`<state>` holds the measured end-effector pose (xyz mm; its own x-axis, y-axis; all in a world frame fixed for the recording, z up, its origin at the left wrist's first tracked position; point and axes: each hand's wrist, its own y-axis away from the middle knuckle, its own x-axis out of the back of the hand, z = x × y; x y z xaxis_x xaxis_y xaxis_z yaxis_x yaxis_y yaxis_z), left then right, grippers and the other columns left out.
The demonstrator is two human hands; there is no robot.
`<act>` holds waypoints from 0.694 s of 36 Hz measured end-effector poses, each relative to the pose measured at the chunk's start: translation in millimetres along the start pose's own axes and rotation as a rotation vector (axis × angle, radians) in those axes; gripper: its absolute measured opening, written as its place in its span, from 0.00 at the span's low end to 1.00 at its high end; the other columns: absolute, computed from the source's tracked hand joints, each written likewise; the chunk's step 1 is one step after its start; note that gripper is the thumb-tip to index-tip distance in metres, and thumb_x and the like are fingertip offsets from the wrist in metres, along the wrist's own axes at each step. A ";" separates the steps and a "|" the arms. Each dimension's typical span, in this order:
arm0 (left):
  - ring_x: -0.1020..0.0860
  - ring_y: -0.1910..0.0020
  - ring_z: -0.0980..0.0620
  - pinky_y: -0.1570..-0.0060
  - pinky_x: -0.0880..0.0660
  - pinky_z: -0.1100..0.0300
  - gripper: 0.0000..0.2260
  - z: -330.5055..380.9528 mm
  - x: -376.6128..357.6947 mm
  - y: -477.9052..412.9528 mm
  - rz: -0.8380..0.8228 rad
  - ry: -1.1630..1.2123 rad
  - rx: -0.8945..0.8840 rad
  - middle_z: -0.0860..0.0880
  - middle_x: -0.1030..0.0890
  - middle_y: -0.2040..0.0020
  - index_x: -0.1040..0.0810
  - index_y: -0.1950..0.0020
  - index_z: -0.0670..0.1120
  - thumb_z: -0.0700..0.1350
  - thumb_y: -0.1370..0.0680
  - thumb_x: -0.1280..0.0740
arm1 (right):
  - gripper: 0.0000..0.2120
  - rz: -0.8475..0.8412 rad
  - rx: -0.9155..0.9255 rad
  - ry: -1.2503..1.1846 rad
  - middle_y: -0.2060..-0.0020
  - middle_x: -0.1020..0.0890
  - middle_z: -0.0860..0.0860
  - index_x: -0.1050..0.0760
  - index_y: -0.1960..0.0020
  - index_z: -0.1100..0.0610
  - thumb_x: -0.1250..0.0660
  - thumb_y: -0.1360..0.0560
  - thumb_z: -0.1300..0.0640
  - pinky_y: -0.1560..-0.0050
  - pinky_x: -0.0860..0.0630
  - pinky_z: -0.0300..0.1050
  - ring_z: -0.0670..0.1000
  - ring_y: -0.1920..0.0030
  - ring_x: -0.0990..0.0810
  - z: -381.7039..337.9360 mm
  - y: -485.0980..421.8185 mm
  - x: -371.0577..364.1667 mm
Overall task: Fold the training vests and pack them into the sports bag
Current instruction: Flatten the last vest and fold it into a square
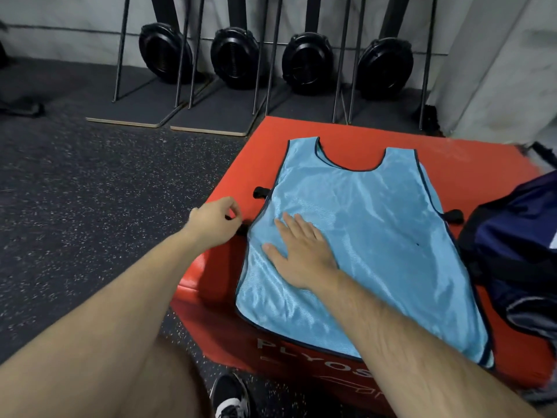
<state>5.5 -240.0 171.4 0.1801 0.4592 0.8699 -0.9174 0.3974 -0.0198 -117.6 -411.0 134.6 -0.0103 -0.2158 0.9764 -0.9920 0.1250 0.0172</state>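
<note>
Pale-blue vest (361, 236) spread flat, no fold made yet.
Fingers (297, 229) of the right hand (301, 254) lie straight and flat, pressing on the vest's lower left part. The left hand (215, 220), centre left of the frame, has thumb and fingers curled, pinching the black side strap (241, 229) at the vest's edge. The vest lies open, neckline toward the top of the frame, on the red plyo box (482, 164). The navy sports bag (518, 236) sits just beside it at the right edge; what it holds cannot be told. By my judgement smoothing is in hand, while folding and packing remain.
</note>
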 end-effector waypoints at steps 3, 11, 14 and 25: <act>0.24 0.46 0.48 0.41 0.29 0.51 0.03 9.6 -12.1 -0.4 0.051 -0.079 -0.039 0.52 0.23 0.49 0.23 0.52 0.54 0.51 0.24 0.34 | 0.34 0.003 -0.002 -0.010 0.20 0.57 0.45 0.56 0.18 0.49 0.58 0.19 0.34 0.22 0.64 0.47 0.46 0.21 0.62 -0.1 -0.7 -0.6; 0.27 0.38 0.41 0.37 0.29 0.47 0.19 27.9 -21.0 -57.3 0.013 0.034 -0.027 0.44 0.28 0.37 0.27 0.33 0.46 0.44 0.24 0.36 | 0.24 0.138 -0.020 -0.067 0.28 0.31 0.48 0.33 0.27 0.52 0.46 0.19 0.42 0.28 0.44 0.47 0.52 0.28 0.37 0.6 -26.8 18.7; 0.30 0.33 0.41 0.34 0.31 0.47 0.23 28.2 -31.1 -76.3 -0.011 -0.018 -0.086 0.46 0.27 0.33 0.30 0.27 0.49 0.44 0.24 0.35 | 0.24 0.168 -0.030 -0.034 0.25 0.35 0.50 0.38 0.24 0.54 0.45 0.18 0.49 0.27 0.47 0.47 0.52 0.25 0.40 3.7 -53.8 31.2; 0.31 0.38 0.40 0.39 0.33 0.50 0.22 39.3 -28.8 -91.8 0.243 -0.067 -0.005 0.43 0.29 0.38 0.23 0.37 0.46 0.36 0.31 0.37 | 0.29 0.044 -0.124 -0.042 0.19 0.54 0.48 0.54 0.19 0.53 0.56 0.17 0.44 0.21 0.62 0.50 0.51 0.20 0.59 9.9 -78.9 5.5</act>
<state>70.6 -321.0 167.6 -0.0698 0.4884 0.8698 -0.9290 0.2858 -0.2350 -40.7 -431.7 136.5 -0.0614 -0.2471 0.9670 -0.9673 0.2536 0.0034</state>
